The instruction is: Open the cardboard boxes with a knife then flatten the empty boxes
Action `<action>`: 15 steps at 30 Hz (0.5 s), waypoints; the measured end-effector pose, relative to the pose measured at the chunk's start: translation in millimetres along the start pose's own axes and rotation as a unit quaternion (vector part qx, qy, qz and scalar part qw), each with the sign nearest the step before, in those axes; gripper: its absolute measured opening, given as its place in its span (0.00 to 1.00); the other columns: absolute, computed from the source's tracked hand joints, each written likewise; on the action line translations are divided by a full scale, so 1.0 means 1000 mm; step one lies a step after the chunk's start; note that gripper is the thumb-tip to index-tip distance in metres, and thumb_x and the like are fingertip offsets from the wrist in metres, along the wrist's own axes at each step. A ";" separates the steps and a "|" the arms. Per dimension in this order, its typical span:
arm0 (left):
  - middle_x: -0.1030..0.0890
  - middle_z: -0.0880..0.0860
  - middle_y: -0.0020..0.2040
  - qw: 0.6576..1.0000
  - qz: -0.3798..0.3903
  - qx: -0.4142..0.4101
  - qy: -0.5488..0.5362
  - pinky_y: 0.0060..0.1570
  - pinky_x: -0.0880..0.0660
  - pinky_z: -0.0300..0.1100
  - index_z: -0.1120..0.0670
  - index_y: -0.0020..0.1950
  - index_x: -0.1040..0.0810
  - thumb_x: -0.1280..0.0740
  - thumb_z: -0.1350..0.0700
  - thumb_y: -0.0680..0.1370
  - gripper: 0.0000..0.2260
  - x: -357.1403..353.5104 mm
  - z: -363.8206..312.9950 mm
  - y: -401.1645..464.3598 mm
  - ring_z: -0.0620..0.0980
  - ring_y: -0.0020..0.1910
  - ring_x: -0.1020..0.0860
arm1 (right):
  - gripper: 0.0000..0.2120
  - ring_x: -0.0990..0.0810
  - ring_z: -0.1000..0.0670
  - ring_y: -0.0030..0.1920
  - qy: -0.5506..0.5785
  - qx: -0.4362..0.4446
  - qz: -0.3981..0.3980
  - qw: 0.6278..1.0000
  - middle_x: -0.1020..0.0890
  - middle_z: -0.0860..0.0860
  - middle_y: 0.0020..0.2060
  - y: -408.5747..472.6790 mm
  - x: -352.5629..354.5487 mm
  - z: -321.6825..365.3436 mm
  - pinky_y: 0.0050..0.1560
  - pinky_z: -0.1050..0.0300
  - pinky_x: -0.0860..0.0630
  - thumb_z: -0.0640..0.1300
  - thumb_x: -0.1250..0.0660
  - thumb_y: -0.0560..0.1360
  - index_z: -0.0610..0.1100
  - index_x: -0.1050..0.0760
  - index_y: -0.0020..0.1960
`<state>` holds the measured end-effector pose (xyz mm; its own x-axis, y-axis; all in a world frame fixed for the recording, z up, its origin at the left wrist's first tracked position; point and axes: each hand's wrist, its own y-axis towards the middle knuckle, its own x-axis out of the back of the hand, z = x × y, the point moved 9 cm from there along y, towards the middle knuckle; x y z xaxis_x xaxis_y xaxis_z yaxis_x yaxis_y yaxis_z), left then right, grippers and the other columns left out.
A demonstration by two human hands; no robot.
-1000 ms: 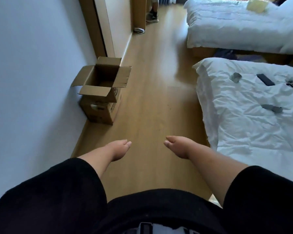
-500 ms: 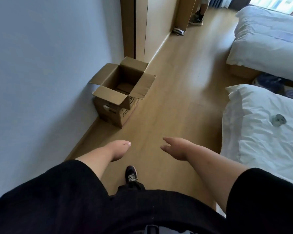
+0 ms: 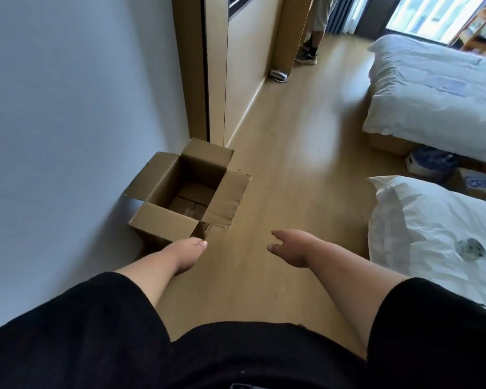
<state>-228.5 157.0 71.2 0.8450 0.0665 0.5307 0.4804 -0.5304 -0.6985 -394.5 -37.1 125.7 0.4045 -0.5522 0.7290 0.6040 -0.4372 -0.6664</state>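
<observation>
Reaching empty-handed — left hand (image 3: pixel 186 254) just short of the open box (image 3: pixel 191 192).

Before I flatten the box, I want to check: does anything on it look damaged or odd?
The cardboard box stands open by the wall; its right flap has a ragged, torn outer edge. Both hands are empty; left hand, right hand.

Cardboard box (image 3: pixel 163 223): one, plain brown corrugated, standing upright on the wood floor (image 3: pixel 286 169) against the pale wall (image 3: pixel 68 136), just beside a wooden door frame. Top open, all four flaps (image 3: pixel 227 200) folded outward; the right flap has a ragged, torn edge. Interior in shadow, with flat brown cardboard showing at the bottom.
</observation>
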 end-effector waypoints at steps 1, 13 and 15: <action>0.33 0.54 0.76 1.000 -0.001 0.005 -0.005 0.73 0.39 0.50 0.51 0.78 0.36 0.48 0.46 0.85 0.22 0.006 -0.001 0.007 0.55 0.75 0.36 | 0.30 0.37 0.45 0.76 -0.006 0.002 0.004 1.000 0.36 0.49 0.77 0.012 0.009 0.001 0.74 0.50 0.38 0.59 0.45 0.82 0.47 0.44 0.80; 0.29 0.57 0.72 0.986 -0.073 0.138 -0.058 0.66 0.34 0.46 0.55 0.74 0.32 0.47 0.45 0.85 0.21 0.069 -0.012 0.107 0.56 0.71 0.31 | 0.27 0.34 0.44 0.74 -0.091 0.142 0.059 0.984 0.33 0.48 0.75 0.179 0.112 0.037 0.72 0.49 0.35 0.55 0.43 0.83 0.48 0.42 0.79; 0.28 0.57 0.72 0.978 -0.086 0.172 -0.076 0.64 0.34 0.44 0.55 0.73 0.31 0.47 0.46 0.85 0.21 0.076 -0.020 0.123 0.56 0.69 0.30 | 0.28 0.34 0.44 0.74 -0.117 0.168 0.075 0.976 0.33 0.47 0.76 0.212 0.131 0.039 0.72 0.49 0.35 0.56 0.43 0.83 0.47 0.42 0.79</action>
<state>-110.3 79.7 35.4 0.7579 0.2688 0.5944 0.6465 -0.1868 -0.7397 -186.2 -174.6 86.0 0.6274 -0.3969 0.6699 0.7014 -0.0856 -0.7076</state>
